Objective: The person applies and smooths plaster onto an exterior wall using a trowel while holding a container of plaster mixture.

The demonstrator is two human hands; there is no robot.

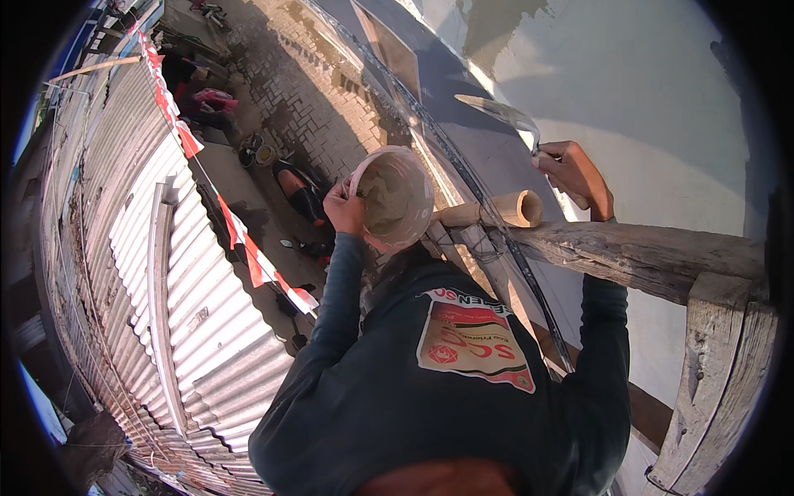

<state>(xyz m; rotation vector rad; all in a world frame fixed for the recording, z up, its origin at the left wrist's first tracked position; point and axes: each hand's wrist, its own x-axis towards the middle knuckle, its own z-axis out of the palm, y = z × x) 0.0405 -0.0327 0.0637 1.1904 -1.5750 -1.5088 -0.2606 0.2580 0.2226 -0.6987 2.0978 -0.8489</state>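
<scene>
My left hand is closed on the near left rim of a pinkish bucket. Grey wet mortar lies inside it, smeared up the inner wall. Out to the right, my right hand grips the handle of a trowel, whose long pointed blade reaches up and left beside the wall. Beyond the trowel spreads a smooth grey plastered wall, with a darker patch near its top. A wooden beam crosses over my right forearm and hides part of it.
The timber beam meets a wooden post at the right. A cut bamboo pole lies between bucket and beam, near a dark cable. Corrugated roofing and red-white bunting stand left. Far below are paving and a motorbike.
</scene>
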